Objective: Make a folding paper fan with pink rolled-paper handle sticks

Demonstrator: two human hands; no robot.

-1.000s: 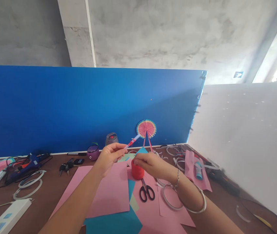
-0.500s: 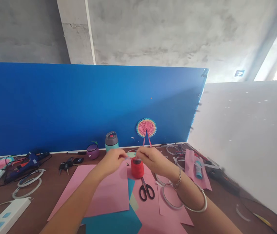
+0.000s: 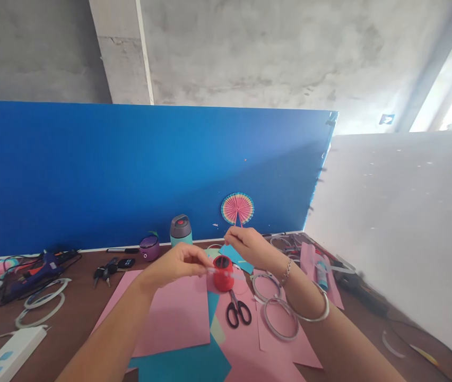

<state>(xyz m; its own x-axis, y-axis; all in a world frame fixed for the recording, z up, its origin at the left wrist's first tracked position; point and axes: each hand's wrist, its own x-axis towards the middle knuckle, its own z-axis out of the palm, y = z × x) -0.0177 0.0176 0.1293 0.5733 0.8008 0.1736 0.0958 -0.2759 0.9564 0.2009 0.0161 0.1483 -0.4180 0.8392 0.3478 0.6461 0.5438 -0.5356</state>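
Between the thumb and fingers of my left hand (image 3: 180, 265) is the end of a translucent strip (image 3: 229, 274). The strip stretches to the right, in front of the red thread spool (image 3: 223, 284). Above and to the right of the spool is my right hand (image 3: 250, 246), its fingers curled together; whatever they pinch, if anything, is too small to make out. Black-handled scissors (image 3: 238, 314) lie just below the spool on pink paper (image 3: 245, 350). A pink pleated paper fan (image 3: 237, 208) stands against the blue panel behind my right hand.
A teal bottle (image 3: 181, 231), a purple jar (image 3: 149, 248) and keys (image 3: 109, 271) stand or lie at the back. A glue gun (image 3: 49, 268) and power strip (image 3: 15, 353) are on the left. Coiled clear tubing (image 3: 281, 319) and a glue stick (image 3: 322, 275) lie on the right.
My right hand has risen away from the spool top, and my left hand has come slightly lower. The translucent strip now shows across the spool, and blue paper shows behind it.
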